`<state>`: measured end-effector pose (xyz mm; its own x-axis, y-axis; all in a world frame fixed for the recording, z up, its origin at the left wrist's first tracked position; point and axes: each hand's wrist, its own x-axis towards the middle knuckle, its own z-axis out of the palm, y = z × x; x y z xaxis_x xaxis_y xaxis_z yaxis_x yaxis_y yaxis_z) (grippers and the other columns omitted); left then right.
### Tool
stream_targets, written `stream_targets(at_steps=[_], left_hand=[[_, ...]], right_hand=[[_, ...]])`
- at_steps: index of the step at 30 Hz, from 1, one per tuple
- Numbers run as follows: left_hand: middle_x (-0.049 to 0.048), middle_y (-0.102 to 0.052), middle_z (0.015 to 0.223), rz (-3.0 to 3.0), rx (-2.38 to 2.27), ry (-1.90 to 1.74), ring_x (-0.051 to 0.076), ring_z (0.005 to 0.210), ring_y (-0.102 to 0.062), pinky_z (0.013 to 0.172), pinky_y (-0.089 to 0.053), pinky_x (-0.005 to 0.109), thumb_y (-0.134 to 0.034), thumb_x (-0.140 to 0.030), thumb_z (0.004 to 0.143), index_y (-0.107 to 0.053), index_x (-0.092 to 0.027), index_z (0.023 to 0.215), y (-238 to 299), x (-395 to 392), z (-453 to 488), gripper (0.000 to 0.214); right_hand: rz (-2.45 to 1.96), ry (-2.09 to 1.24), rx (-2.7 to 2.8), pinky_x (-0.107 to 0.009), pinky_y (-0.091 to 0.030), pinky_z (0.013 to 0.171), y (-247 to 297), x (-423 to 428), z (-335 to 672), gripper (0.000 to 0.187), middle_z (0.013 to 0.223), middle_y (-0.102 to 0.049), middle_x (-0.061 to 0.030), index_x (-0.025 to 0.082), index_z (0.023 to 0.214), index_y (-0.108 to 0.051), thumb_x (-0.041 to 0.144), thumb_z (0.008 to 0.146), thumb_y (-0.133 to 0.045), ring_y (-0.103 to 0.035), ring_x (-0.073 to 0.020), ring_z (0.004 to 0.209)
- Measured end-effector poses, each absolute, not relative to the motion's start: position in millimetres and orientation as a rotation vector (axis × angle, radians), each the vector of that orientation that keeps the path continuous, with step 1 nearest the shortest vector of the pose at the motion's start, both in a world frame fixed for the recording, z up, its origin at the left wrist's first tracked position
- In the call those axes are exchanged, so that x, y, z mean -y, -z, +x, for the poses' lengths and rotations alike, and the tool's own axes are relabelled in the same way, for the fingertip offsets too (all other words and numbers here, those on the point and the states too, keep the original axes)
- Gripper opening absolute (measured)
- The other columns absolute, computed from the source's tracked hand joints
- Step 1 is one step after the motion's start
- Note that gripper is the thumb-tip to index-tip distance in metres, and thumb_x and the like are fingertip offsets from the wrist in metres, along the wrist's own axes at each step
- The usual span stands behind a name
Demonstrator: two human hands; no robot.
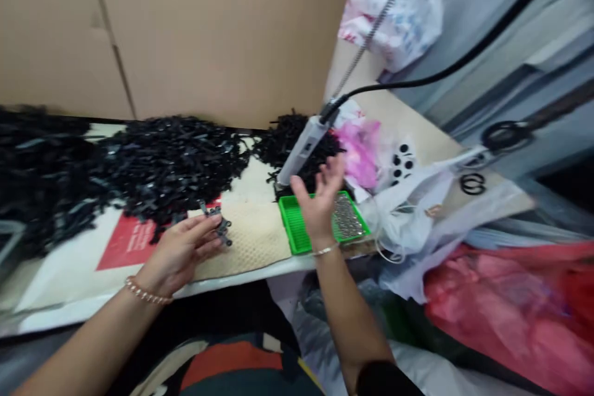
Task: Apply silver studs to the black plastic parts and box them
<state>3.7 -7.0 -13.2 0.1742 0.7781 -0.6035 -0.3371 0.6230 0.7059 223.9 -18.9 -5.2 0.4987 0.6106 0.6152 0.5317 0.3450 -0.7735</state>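
Note:
My left hand is pinched on several small dark plastic parts, held above a cream textured mat. With fingers spread, my right hand is empty, raised over a green tray. Small silvery screws fill the tray's right side. Just beyond that hand, a white electric screwdriver hangs tilted from a coiled spring and a black cable. The fingers appear close to it without gripping it. Its lower tip is hard to make out.
Piles of black plastic pieces line the back of the table against a tall cardboard surface. To the right lie a pink plastic bag, white bags and black rings. A red bag sits at lower right. The black cable crosses overhead.

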Motion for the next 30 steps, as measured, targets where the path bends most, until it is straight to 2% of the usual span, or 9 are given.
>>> stream_targets(at_steps=[2, 4, 7, 12, 15, 18, 24, 30], left_hand=[[0.0047, -0.07, 0.069, 0.506, -1.119, -0.762, 0.012, 0.054, -0.064, 0.055, -0.058, 0.024, -0.068, -0.005, 0.076, -0.067, -0.012, 0.07, 15, 4, 18, 0.009], [0.0068, -0.071, 0.07, 0.543, -1.094, -0.692, 0.014, 0.056, -0.066, 0.055, -0.059, 0.026, -0.067, -0.005, 0.077, -0.067, -0.011, 0.07, 15, 2, 33, 0.009], [0.0077, -0.071, 0.07, 0.579, -1.07, -0.614, 0.014, 0.057, -0.067, 0.054, -0.059, 0.024, -0.065, -0.005, 0.078, -0.066, -0.01, 0.069, 14, -1, 55, 0.011], [0.0056, -0.068, 0.065, 0.627, -1.091, -0.55, 0.01, 0.051, -0.063, 0.049, -0.055, 0.017, -0.068, -0.002, 0.075, -0.065, -0.009, 0.064, 22, -7, 78, 0.013], [0.0058, -0.07, 0.068, 0.663, -1.085, -0.525, 0.011, 0.056, -0.065, 0.051, -0.056, 0.017, -0.071, -0.001, 0.072, -0.067, -0.009, 0.067, 28, -7, 81, 0.01], [0.0059, -0.07, 0.068, 0.674, -1.094, -0.494, 0.011, 0.057, -0.066, 0.052, -0.056, 0.016, -0.07, -0.001, 0.073, -0.067, -0.01, 0.067, 28, -7, 80, 0.011], [0.0064, -0.072, 0.071, 0.68, -1.13, -0.472, 0.011, 0.06, -0.067, 0.053, -0.056, 0.015, -0.065, 0.0, 0.077, -0.069, -0.011, 0.069, 23, -7, 81, 0.014], [0.0061, -0.072, 0.072, 0.693, -1.155, -0.472, 0.011, 0.059, -0.067, 0.054, -0.057, 0.015, -0.064, 0.001, 0.077, -0.07, -0.01, 0.071, 21, -6, 83, 0.014]], right_hand=[[-1.225, -0.314, 1.185, -0.043, -0.047, 0.097, 4, 0, 226, 0.078, 0.126, -0.051, -0.0095, 0.03, 0.139, -0.024, 0.04, 0.076, -0.069, -0.055, -0.0209, 0.109], [-1.169, -0.514, 1.201, -0.035, -0.053, 0.081, 2, -11, 223, 0.062, 0.099, -0.061, -0.0028, 0.029, 0.131, -0.034, 0.039, 0.079, -0.065, -0.06, -0.016, 0.085], [-1.103, -0.648, 1.185, -0.027, -0.052, 0.069, -9, -8, 225, 0.045, 0.08, -0.058, 0.0035, 0.027, 0.118, -0.046, 0.035, 0.078, -0.065, -0.057, -0.0117, 0.069], [-1.191, -0.566, 0.993, -0.023, -0.048, 0.055, -17, 10, 274, 0.047, 0.067, -0.055, 0.0068, 0.023, 0.113, -0.056, 0.037, 0.071, -0.072, -0.048, -0.0074, 0.052], [-1.213, -0.506, 0.815, -0.022, -0.04, 0.045, 2, 15, 306, 0.041, 0.051, -0.043, 0.0103, 0.021, 0.109, -0.06, 0.04, 0.074, -0.068, -0.037, -0.0062, 0.042], [-1.132, -0.54, 0.706, -0.02, -0.034, 0.042, 22, 20, 320, 0.035, 0.045, -0.037, 0.0118, 0.02, 0.105, -0.061, 0.04, 0.076, -0.065, -0.034, -0.0058, 0.039], [-1.051, -0.584, 0.707, -0.02, -0.035, 0.043, 35, 28, 320, 0.024, 0.045, -0.039, 0.0112, 0.021, 0.094, -0.061, 0.036, 0.076, -0.067, -0.036, -0.0054, 0.038], [-1.046, -0.596, 0.702, -0.02, -0.034, 0.042, 38, 26, 321, 0.024, 0.045, -0.039, 0.0115, 0.021, 0.092, -0.06, 0.037, 0.075, -0.067, -0.035, -0.0056, 0.038]])
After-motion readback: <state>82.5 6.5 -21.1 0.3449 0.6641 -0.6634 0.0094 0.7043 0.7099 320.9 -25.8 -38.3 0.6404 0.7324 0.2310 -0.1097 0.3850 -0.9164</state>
